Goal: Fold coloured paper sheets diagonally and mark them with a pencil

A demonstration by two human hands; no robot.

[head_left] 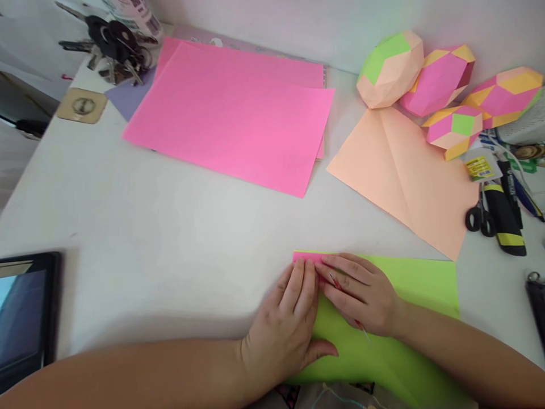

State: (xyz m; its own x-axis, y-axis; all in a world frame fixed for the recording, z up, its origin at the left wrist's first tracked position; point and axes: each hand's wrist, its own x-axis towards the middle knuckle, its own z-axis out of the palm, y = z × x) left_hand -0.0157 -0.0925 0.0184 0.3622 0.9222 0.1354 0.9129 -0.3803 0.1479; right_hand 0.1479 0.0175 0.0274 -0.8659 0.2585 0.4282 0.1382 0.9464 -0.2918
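No lettering, brand or number is legible. Marked surfaces are located as follows. To the right of and beyond the right hand [361,295], a small pale case [493,165] carries a yellow label [479,166]; its dark print is too small to read. Just beside that case, farther from the right hand, a black marker [512,196] bears light, unreadable print. Well beyond and left of the left hand [289,324], a white bottle [135,14] carries a blurred printed label, and a tan card [63,108] shows a round emblem [83,106], its details indistinct.
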